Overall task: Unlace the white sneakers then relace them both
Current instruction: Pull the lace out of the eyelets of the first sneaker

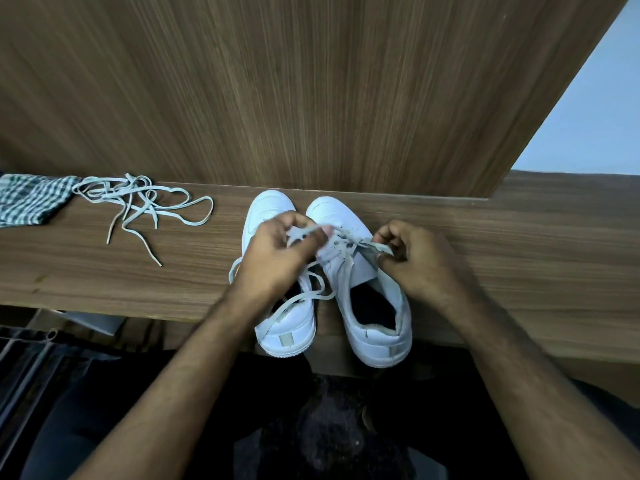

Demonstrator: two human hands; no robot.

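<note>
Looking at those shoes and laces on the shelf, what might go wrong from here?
1. Both sneakers' heels overhang the shelf edge; a tug by the left hand or right hand on the lace might tip the right sneaker or the left sneaker off.
2. The loose lace lies in a tangled heap and may knot.

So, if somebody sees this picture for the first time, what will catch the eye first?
First, the two white sneakers side by side at the middle of the wooden shelf, with the left hand and the right hand each pinching the lace over them. Then the loose lace tangled at the left, beside a checked cloth.
</note>
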